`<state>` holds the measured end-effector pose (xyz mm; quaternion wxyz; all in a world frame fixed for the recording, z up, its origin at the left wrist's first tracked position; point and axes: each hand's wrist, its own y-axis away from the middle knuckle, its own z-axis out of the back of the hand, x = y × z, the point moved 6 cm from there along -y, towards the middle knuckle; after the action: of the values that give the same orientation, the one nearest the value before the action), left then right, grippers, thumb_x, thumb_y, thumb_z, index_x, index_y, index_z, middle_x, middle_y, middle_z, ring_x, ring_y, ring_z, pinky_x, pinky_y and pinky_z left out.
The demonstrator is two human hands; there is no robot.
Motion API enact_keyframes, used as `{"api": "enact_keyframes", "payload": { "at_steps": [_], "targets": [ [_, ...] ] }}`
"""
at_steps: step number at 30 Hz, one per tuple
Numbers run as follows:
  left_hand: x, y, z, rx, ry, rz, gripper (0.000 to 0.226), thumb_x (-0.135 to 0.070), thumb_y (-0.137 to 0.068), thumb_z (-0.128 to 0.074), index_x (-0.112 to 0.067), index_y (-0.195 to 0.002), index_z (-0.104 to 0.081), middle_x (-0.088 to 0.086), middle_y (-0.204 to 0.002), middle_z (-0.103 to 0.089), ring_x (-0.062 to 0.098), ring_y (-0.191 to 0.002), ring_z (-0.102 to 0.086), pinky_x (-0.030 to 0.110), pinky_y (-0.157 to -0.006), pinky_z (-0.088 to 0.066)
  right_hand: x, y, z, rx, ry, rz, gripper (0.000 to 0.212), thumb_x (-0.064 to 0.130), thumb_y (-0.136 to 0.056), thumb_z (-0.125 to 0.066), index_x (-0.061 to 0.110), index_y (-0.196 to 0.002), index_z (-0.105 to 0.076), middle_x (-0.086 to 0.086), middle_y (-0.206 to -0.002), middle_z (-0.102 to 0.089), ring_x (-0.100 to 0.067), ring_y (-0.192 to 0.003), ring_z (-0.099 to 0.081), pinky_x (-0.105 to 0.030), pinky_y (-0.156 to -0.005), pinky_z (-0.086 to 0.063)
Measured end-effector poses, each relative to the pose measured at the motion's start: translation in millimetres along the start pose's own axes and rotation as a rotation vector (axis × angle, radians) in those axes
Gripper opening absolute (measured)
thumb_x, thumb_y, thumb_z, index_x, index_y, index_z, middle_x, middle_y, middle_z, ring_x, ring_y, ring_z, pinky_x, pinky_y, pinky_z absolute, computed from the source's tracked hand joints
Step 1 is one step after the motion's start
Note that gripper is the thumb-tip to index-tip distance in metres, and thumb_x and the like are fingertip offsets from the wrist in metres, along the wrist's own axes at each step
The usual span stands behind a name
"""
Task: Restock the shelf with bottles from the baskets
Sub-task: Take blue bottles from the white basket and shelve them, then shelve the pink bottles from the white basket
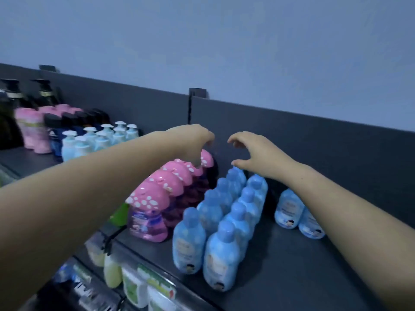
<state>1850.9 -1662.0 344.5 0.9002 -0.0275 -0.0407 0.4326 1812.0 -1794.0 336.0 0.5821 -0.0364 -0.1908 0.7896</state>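
Note:
Both my arms reach over the dark top shelf [292,265] toward its back panel. My left hand [195,140] hovers over the rear end of a row of pink-capped purple bottles [157,198]; its thumb touches the rearmost cap and its fingers are loosely curled, holding nothing. My right hand [253,151] is curved in a loose C just above the rear of two rows of blue bottles [224,221], with nothing in it. Two more blue bottles [289,209] stand to the right, partly behind my right forearm. No basket is in view.
Further left on the shelf stand light-blue pump bottles [98,140], pink bottles [33,129] and tall dark pump bottles [11,97]. The back panel [314,142] rises behind everything. A lower shelf holds yellow-green bottles [112,270]. Bare shelf surface lies at the front right.

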Motion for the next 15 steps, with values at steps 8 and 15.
{"api": "enact_keyframes", "payload": {
  "at_steps": [8, 15],
  "targets": [
    [201, 176, -6, 0.044, -0.009, 0.370, 0.053, -0.014, -0.074, -0.075, -0.014, -0.122, -0.053, 0.004, -0.110, -0.061, 0.019, -0.086, -0.049, 0.028, -0.076, -0.044, 212, -88, -77, 0.173, 0.019, 0.234, 0.046, 0.020, -0.081, -0.069, 0.013, -0.124, -0.051, -0.003, -0.115, -0.058, -0.017, -0.100, -0.053, -0.029, -0.086, -0.043],
    [331, 346, -65, 0.179, 0.028, 0.655, 0.052, -0.013, -0.075, -0.073, -0.010, -0.123, -0.054, 0.008, -0.116, -0.061, 0.025, -0.101, -0.056, 0.029, -0.083, -0.045, 389, -125, -184, 0.311, -0.091, 0.418, 0.047, 0.022, -0.082, -0.069, 0.012, -0.124, -0.051, -0.006, -0.115, -0.059, -0.021, -0.103, -0.055, -0.029, -0.087, -0.041]
  ]
}}
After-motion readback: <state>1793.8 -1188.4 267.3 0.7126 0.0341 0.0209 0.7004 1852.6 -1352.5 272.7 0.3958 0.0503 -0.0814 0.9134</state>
